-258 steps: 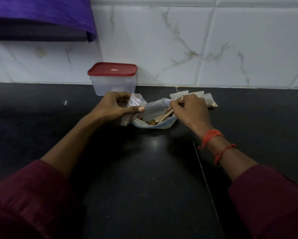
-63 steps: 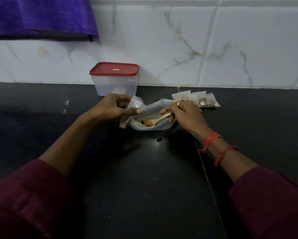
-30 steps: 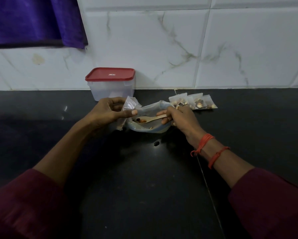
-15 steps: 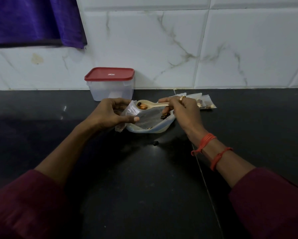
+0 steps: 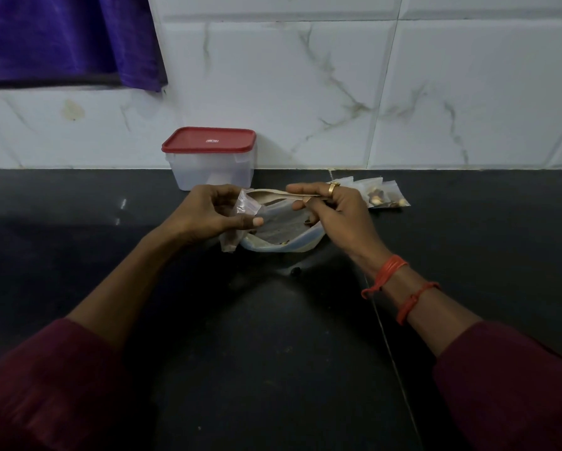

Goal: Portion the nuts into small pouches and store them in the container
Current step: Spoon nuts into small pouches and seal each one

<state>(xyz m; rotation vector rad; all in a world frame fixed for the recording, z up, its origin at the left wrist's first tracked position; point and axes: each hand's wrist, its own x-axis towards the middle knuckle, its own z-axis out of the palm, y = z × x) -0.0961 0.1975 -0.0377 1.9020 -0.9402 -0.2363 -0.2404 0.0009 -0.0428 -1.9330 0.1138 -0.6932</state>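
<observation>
My left grip [image 5: 208, 213] is pinching the small pouch [image 5: 247, 206] by its mouth. My right grip [image 5: 336, 213] is holding the wooden spoon [image 5: 273, 197], bowl at that mouth. The container [image 5: 212, 170] is sitting lidded at the wall, behind my hands. The nut bag [image 5: 286, 234] is lying open under the spoon. Filled pouches [image 5: 382, 196] are lying just beside my right hand. Pouch film is looking light, limp, slippery; I'm judging the rim the best hold. One stray nut [image 5: 295, 271] is lying on the black desk [image 5: 273, 353]; marbled tile wall [image 5: 305, 92] behind.
</observation>
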